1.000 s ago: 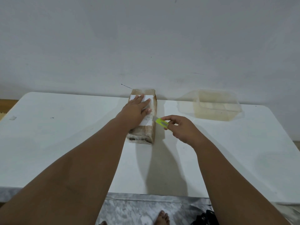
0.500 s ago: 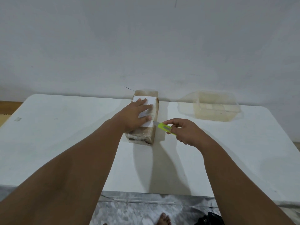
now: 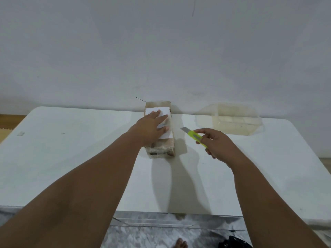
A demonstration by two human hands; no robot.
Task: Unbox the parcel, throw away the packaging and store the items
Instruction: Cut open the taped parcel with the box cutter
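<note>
Since half a second ago, your right hand (image 3: 217, 146) has drawn the yellow-green utility knife (image 3: 194, 137) back from the parcel (image 3: 163, 145), so the blade tip now sits clear of the carton's right side, apart from it, where before it was at the box edge. Your left hand (image 3: 149, 128) has stayed flat on top, palm over the white shipping label (image 3: 165, 111). Parcel position: upright on the white surface (image 3: 71, 149), toward the far edge by the wall, still taped shut. Left grip: fingers spread and pressing down, not curled around anything; likely reason, to pin the box so it does not slide under the cut. Right grip: clenched around the knife handle, thumb and fingers wrapping it, blade extended and angled toward the parcel and away from the holding hand, which keeps the edge off your left fingertips. Clear plastic container (image 3: 231, 120) sits well apart to the right, empty as far as visible; probably the storage spot. Judgement: cutting step in hand, seal not yet opened.
</note>
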